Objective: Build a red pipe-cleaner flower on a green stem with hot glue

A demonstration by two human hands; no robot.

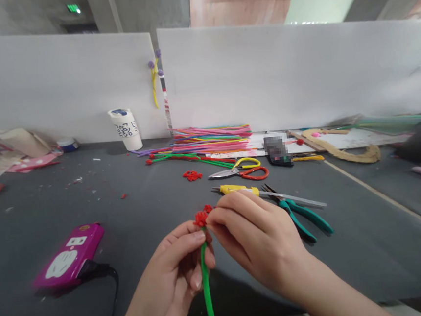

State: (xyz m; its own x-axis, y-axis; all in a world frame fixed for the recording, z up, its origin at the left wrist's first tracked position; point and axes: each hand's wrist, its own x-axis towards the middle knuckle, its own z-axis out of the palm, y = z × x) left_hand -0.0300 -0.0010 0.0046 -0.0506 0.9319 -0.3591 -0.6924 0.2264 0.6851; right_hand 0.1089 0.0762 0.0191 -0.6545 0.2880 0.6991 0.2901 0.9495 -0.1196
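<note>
My left hand [182, 259] pinches a green pipe cleaner stem [208, 296] just under its top, where a red flower head [201, 219] of small curled pieces sits. The stem hangs down past the frame's lower edge. My right hand [257, 232] has its fingertips closed against the right side of the flower head; whether a small piece is between them is hidden. Just behind lies a small red cluster [208, 208] on the table. Farther back is a little heap of red curled pieces [192, 176].
Scissors [239, 171], a yellow glue gun [239, 190] and teal-handled pliers [300, 214] lie beyond my right hand. Bundled colored pipe cleaners [212, 139] and a white cup [126, 130] stand toward the back partition. A magenta power bank [71, 256] with a cable lies left.
</note>
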